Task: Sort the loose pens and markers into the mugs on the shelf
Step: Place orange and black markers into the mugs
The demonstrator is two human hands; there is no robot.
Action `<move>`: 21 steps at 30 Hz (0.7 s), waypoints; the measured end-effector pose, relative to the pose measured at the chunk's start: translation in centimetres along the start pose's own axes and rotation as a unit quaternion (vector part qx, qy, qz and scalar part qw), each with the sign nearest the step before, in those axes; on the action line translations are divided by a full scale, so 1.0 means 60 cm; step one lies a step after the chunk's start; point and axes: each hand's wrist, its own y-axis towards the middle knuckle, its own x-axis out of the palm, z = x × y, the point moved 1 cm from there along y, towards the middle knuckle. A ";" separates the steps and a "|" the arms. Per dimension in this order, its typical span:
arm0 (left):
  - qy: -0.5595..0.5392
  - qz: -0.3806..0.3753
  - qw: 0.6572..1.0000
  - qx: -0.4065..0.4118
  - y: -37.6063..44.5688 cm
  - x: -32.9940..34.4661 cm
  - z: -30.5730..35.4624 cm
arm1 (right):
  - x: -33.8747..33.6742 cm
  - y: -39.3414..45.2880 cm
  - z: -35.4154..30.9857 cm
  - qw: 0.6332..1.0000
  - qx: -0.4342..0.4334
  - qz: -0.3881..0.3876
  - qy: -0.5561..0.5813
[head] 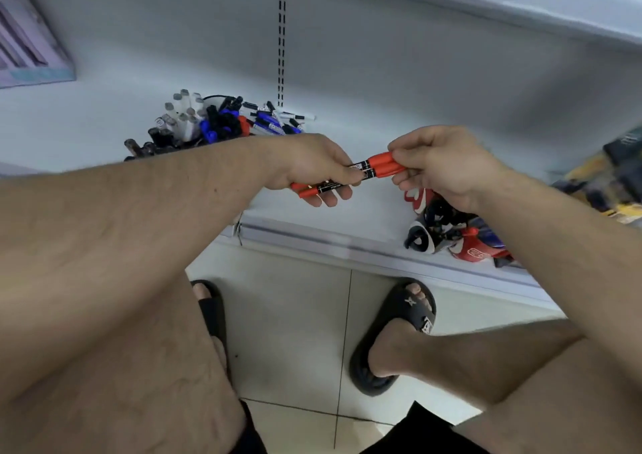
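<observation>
Both hands grasp a bundle of red markers (377,168) above the shelf (312,231) edge: the left hand (314,166) curls round the black barrels, the right hand (436,163) pinches the red caps. Right of them lie mugs (437,231), contents unclear. Farther back, a pile of pens (222,120) sits, its container hidden.

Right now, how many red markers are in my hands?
2, side by side, held between both hands: upper marker and lower marker. The left hand grips the barrels and the right hand pinches the red caps. More may be hidden.
</observation>
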 end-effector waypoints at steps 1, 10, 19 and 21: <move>0.012 0.000 1.000 -0.004 0.001 0.001 -0.002 | 0.002 0.000 0.005 1.000 0.002 -0.006 -0.008; 0.061 0.049 0.996 -0.031 -0.034 -0.015 0.007 | 0.025 0.013 -0.006 0.999 -0.007 -0.041 -0.003; 0.038 0.051 0.997 -0.039 -0.050 -0.020 -0.027 | 0.049 0.011 -0.016 0.996 -0.025 -0.075 -0.034; 0.090 0.025 0.994 -0.062 -0.038 -0.023 -0.030 | 0.047 0.018 -0.011 0.997 -0.028 -0.055 -0.055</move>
